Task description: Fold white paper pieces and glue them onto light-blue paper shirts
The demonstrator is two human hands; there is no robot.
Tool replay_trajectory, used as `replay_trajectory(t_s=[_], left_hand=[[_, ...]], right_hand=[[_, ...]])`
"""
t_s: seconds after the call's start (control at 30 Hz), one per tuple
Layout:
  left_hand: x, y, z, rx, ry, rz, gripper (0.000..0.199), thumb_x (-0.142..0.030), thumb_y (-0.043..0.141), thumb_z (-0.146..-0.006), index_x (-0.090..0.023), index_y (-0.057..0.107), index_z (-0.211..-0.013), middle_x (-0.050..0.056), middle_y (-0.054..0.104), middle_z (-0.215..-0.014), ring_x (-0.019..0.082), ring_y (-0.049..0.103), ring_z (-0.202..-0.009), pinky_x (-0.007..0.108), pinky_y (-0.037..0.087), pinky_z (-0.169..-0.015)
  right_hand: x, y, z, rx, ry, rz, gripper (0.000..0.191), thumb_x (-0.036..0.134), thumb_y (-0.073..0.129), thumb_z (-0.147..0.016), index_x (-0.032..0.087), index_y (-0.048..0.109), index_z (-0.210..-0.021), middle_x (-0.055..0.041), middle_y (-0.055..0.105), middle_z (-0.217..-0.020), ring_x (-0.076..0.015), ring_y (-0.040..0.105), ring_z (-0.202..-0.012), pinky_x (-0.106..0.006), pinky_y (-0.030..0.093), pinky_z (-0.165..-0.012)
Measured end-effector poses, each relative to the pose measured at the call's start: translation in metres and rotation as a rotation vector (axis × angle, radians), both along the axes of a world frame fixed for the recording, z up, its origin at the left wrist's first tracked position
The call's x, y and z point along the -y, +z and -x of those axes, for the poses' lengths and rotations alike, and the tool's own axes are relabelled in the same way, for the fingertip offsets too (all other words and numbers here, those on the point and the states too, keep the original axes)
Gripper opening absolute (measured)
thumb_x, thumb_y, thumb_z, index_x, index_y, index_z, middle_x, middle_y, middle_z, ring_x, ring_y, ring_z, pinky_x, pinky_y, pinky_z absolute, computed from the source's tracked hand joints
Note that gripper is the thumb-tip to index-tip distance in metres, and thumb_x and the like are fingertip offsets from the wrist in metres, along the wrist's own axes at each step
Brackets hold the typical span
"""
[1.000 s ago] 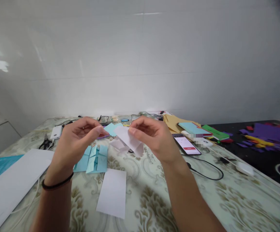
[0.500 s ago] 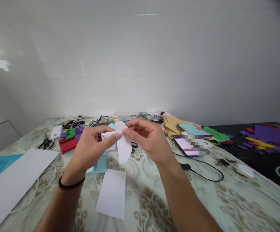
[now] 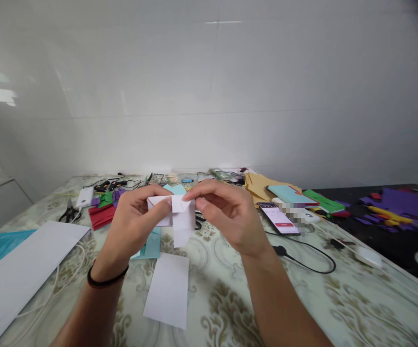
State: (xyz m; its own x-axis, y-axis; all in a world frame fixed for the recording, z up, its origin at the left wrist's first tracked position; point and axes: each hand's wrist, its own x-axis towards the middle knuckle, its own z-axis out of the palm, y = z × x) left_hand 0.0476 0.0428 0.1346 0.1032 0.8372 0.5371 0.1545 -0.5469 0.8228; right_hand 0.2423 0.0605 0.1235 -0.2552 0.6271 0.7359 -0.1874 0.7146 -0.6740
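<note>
A folded piece of white paper (image 3: 183, 226) is held up over the table between both hands. My left hand (image 3: 137, 219) pinches its left part, the thumb lying across the front. At the upper right, my right hand (image 3: 227, 212) grips the paper's edge with thumb and fingertips, where a short flap is turned down over the front. Below lies a flat white paper sheet (image 3: 167, 291) on the patterned tablecloth. Light blue folded paper (image 3: 152, 245) rests behind it, partly covered by my left hand. Black scissor handles (image 3: 200, 220) show in part behind the paper.
A large white sheet (image 3: 32, 279) lies at left. Red paper strips (image 3: 101, 218), pliers (image 3: 69, 212) and a white power bank (image 3: 84, 197) sit behind it. To the right are a phone (image 3: 277, 217), a black cable (image 3: 306, 264), brown paper (image 3: 259, 188) and purple paper (image 3: 407, 202).
The white paper's upper end, upright before, is now folded down over the front. My right hand's fingers have shifted to the top edge of the fold.
</note>
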Motion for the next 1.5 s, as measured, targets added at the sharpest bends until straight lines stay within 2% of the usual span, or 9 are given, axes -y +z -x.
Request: replay_trajectory(t_s=[0.17, 0.3, 0.43, 0.57, 0.77, 1.03, 1.3, 1.5], left_hand=[[0.0060, 0.0052, -0.0022, -0.085, 0.016, -0.052, 0.016, -0.026, 0.068, -0.089, -0.019, 0.077, -0.078, -0.001, 0.066, -0.065, 0.012, 0.052, -0.055, 0.022, 0.038, -0.050], [0.0072, 0.0069, -0.0026, -0.117, 0.007, -0.073, 0.021, -0.027, 0.064, -0.091, -0.019, 0.077, -0.077, -0.001, 0.067, -0.064, 0.011, 0.050, -0.052, 0.023, 0.037, -0.048], [0.0067, 0.0063, -0.0033, -0.139, 0.009, -0.076, 0.019, -0.030, 0.069, -0.092, -0.019, 0.077, -0.079, -0.001, 0.069, -0.067, 0.012, 0.054, -0.055, 0.022, 0.038, -0.049], [0.0067, 0.0051, -0.0033, -0.160, 0.058, -0.115, 0.018, -0.030, 0.070, -0.093, -0.019, 0.077, -0.080, -0.001, 0.070, -0.069, 0.012, 0.055, -0.057, 0.022, 0.039, -0.049], [0.0064, 0.0042, -0.0021, -0.226, 0.112, -0.149, 0.017, -0.028, 0.069, -0.092, -0.019, 0.078, -0.080, 0.001, 0.072, -0.071, 0.015, 0.061, -0.061, 0.023, 0.043, -0.052], [0.0069, 0.0056, -0.0004, -0.253, 0.008, -0.168, 0.019, -0.027, 0.066, -0.096, -0.019, 0.078, -0.083, 0.000, 0.073, -0.074, 0.013, 0.060, -0.062, 0.022, 0.043, -0.055], [0.0078, 0.0062, -0.0022, -0.247, 0.050, -0.222, 0.019, -0.022, 0.068, -0.094, -0.020, 0.074, -0.077, -0.003, 0.071, -0.068, 0.010, 0.060, -0.060, 0.021, 0.043, -0.056], [0.0051, 0.0048, 0.0009, -0.296, 0.000, -0.155, 0.019, -0.025, 0.068, -0.095, -0.020, 0.077, -0.078, -0.003, 0.075, -0.073, 0.011, 0.062, -0.064, 0.019, 0.043, -0.057]], right_hand=[[0.0036, 0.0027, 0.0023, -0.018, -0.027, 0.054, 0.003, 0.021, 0.077, -0.090, 0.023, 0.077, -0.088, -0.0014, 0.074, -0.087, -0.0150, 0.068, -0.079, -0.027, 0.057, -0.068], [0.0038, 0.0035, 0.0040, -0.008, -0.060, 0.064, 0.004, 0.022, 0.078, -0.089, 0.022, 0.076, -0.086, -0.0016, 0.073, -0.085, -0.0148, 0.066, -0.076, -0.027, 0.056, -0.066], [0.0036, 0.0022, 0.0029, -0.008, -0.059, 0.069, 0.003, 0.023, 0.078, -0.091, 0.023, 0.076, -0.092, -0.0014, 0.073, -0.090, -0.0143, 0.067, -0.080, -0.026, 0.056, -0.068], [0.0015, 0.0007, 0.0015, -0.015, -0.054, 0.113, 0.014, 0.030, 0.079, -0.091, 0.025, 0.075, -0.104, -0.0024, 0.073, -0.098, -0.0146, 0.068, -0.086, -0.025, 0.056, -0.070], [-0.0010, 0.0013, 0.0020, 0.025, -0.008, 0.162, 0.023, 0.042, 0.078, -0.091, 0.021, 0.074, -0.085, -0.0010, 0.071, -0.079, -0.0144, 0.064, -0.071, -0.028, 0.054, -0.064], [0.0028, 0.0055, -0.0004, 0.079, -0.047, 0.078, 0.018, 0.031, 0.074, -0.094, 0.020, 0.076, -0.079, -0.0007, 0.071, -0.072, -0.0141, 0.061, -0.066, -0.028, 0.050, -0.062], [0.0023, 0.0052, 0.0007, 0.078, -0.016, 0.071, 0.016, 0.029, 0.071, -0.095, 0.020, 0.074, -0.082, -0.0017, 0.072, -0.077, -0.0147, 0.062, -0.070, -0.029, 0.050, -0.064], [0.0012, 0.0023, 0.0015, 0.099, -0.058, 0.050, 0.017, 0.024, 0.068, -0.095, 0.019, 0.070, -0.079, 0.0000, 0.068, -0.073, -0.0130, 0.058, -0.068, -0.027, 0.044, -0.061]])
